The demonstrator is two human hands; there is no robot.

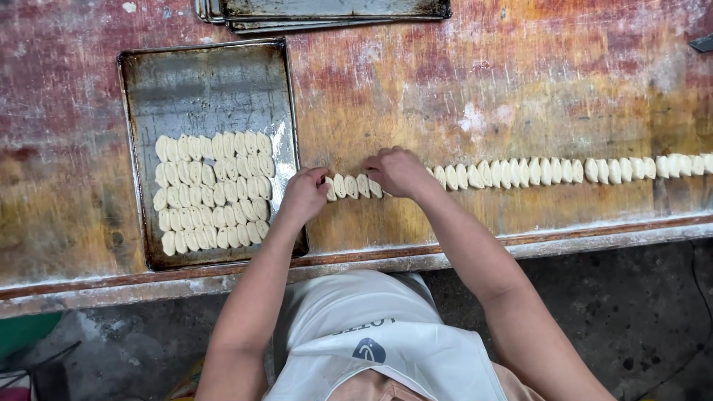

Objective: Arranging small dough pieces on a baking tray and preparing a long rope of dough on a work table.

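A long row of small pale dough pieces (535,171) runs along the worn red wooden table (460,82), from near the tray out to the right edge. My left hand (304,194) presses against the left end of a short group of dough pieces (350,186). My right hand (397,171) closes on the group's right end, so the group is squeezed between both hands. Just left of my left hand lies a dark metal baking tray (208,82). Its near half holds several tight rows of dough pieces (213,190); its far half is bare.
More metal trays (334,11) are stacked at the table's far edge. The table's front edge (445,256) runs just below my hands, floured and worn. My white apron (371,334) shows below, over a dark concrete floor (639,312).
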